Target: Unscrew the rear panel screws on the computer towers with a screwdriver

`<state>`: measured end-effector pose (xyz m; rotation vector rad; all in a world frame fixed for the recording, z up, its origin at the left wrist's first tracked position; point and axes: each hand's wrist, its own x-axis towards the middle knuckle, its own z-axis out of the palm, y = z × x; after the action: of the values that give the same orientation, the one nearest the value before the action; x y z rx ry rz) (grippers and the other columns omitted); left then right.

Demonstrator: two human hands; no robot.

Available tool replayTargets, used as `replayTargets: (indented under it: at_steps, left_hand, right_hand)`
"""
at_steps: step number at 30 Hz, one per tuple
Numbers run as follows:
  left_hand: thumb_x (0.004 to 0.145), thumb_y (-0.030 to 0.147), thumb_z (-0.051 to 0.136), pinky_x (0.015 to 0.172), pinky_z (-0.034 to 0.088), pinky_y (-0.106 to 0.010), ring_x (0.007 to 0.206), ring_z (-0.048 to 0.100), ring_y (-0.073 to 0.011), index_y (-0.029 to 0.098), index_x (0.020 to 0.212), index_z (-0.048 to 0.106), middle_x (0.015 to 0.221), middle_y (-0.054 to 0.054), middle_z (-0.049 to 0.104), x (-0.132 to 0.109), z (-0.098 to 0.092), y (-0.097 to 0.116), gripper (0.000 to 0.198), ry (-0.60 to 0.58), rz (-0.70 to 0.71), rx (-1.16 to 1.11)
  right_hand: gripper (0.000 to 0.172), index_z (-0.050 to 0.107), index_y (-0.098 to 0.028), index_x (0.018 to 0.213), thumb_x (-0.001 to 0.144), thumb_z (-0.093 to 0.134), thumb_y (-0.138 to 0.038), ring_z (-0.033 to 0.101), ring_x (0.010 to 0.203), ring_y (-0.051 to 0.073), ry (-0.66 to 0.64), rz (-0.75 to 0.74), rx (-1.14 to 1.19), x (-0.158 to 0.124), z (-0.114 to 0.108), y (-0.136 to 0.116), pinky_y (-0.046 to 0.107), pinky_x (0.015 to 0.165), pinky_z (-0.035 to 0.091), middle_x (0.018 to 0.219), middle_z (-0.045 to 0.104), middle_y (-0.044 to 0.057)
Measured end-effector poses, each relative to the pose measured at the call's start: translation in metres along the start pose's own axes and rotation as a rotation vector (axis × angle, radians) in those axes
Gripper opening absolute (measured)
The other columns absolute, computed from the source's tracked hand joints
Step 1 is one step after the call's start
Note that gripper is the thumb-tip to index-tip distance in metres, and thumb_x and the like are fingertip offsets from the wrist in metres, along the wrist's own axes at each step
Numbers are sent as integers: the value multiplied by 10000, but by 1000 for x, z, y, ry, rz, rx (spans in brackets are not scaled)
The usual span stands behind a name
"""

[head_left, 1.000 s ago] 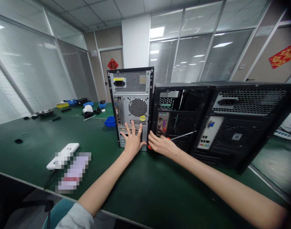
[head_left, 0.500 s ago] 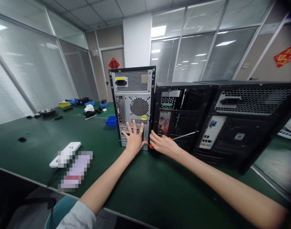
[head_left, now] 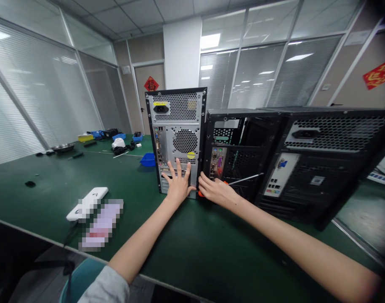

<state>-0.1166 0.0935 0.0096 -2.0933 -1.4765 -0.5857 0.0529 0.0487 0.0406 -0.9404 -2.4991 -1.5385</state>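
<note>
A silver-backed computer tower [head_left: 185, 141] stands upright with its rear side toward me. My left hand [head_left: 179, 185] lies spread against the lower part of that panel, over the slot covers. Beside it my right hand [head_left: 218, 189] is closed around a screwdriver [head_left: 246, 178], whose metal shaft points out to the right; orange bits of its handle show around my fingers. Those fingertips are at the lower right edge of the silver tower, and whether they touch it I cannot tell. Just behind the right hand is a black computer case [head_left: 242, 155] with an open upper bay.
Another black computer case [head_left: 318, 168] stands at the right. On the green table [head_left: 211, 252] lie a white power bank-like device [head_left: 93, 198] and a pixelated pale purple item [head_left: 105, 223]. A blue bin [head_left: 147, 160] sits left of the silver tower, with cables and small parts farther back.
Both hands keep their places on and beside the silver tower. The whole view has shifted very slightly; nothing else visibly differs.
</note>
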Motion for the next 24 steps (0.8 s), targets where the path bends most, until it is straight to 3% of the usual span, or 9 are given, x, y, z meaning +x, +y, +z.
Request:
replayTargets:
  at_steps: [18, 24]
  left_hand:
    - [672, 627, 599, 897, 222, -779, 1326, -69, -560, 236, 1415, -194, 1505, -275, -79, -1, 3, 0, 1155, 9, 5, 6]
    - [692, 599, 602, 909, 213, -775, 1338, -65, -541, 243, 1417, -182, 1510, -251, -112, 16, 13, 2, 1126, 2, -14, 2]
  right_hand:
    - [279, 614, -95, 977, 888, 352, -67, 505, 1157, 235, -13, -15, 8, 4, -1, -1, 236, 573, 496, 1090, 595, 156]
    - [280, 615, -96, 979, 891, 350, -76, 509, 1155, 238, -17, -26, -14, 2, -3, 0, 235, 567, 493, 1090, 601, 156]
